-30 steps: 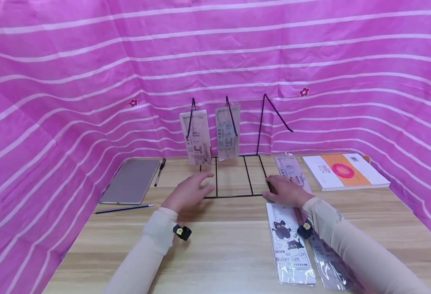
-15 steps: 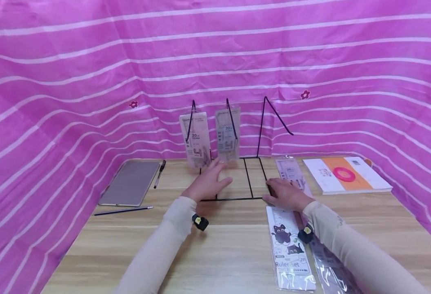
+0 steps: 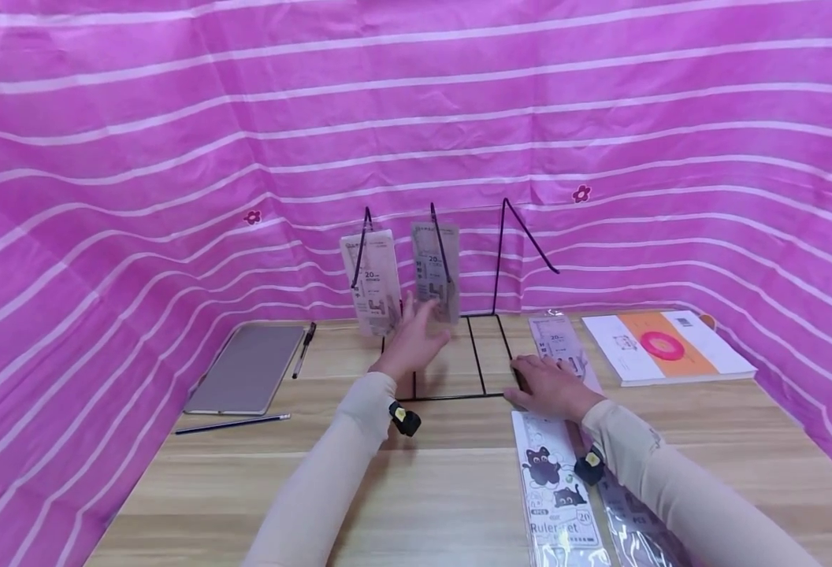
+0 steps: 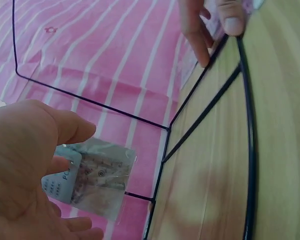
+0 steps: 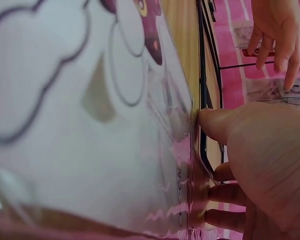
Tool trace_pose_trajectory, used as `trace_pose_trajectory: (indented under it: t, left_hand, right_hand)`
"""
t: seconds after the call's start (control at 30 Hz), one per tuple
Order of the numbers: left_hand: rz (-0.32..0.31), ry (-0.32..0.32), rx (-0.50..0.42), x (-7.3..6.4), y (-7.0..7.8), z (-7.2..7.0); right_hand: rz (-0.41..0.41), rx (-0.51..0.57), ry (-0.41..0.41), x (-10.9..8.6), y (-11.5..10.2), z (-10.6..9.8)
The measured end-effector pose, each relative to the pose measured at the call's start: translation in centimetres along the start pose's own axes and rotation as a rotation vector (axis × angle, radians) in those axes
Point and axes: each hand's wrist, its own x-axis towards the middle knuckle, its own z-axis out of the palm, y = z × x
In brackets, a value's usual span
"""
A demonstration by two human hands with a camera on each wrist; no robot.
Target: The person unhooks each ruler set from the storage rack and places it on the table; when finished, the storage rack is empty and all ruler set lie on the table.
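Hanging on the middle hook: grey pack (image 3: pixel 430 272), roughly upright on its black wire hook (image 3: pixel 441 244), lower end near the back of the base
Left hand (image 3: pixel 416 342): spread, with thumb well apart from fingers, pinching nothing; right at the lower part of the grey pack, actual contact hard to be sure of
Right hand (image 3: pixel 551 386): resting with thumb and fingers apart on the right front corner of the black wire rack (image 3: pixel 451 397), apparently pressing to steady it
Weight of grey pack: probably light; thin, flat and liable to swing at a nudge
Stiffness: likely firm through the printed card, limp and crinkly at the loose end of the clear wrapper (image 4: pixel 107 180)
Surface: shiny plastic, so probably slippery under a single fingertip
Fragility: likely safe to squeeze flat, less so to bend; contents perhaps brittle
Best hold: both long edges low down, thumb opposite fingers, or both faces pinched just below the hook; not by the loose film alone
Neighbours: white pack (image 3: pixel 379 272) just beside on the left hook; lilac pack (image 3: pixel 558 339) and Ruler-set pack (image 3: pixel 556 488) flat on the wooden table (image 3: pixel 444 496) by the right hand
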Motion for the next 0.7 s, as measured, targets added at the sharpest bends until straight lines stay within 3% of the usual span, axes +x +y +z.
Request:
trace_pose_trajectory:
  t: [0.2,0.4,0.7]
  left_hand:
    - [0.012,0.049,-0.075,1.3,-0.2,0.1]
    - [0.043,0.095,-0.170,1.5,-0.5,0.0]
    - [0.052,0.041,-0.125,1.4,0.0,-0.1]
  right_hand:
    - [0.005,0.004,-0.006,0.0,-0.1,-0.2]
    - [-0.010,0.002,-0.005,-0.2,-0.6,0.1]
    - [-0.021,-0.010,0.007,-0.1,-0.1,0.0]
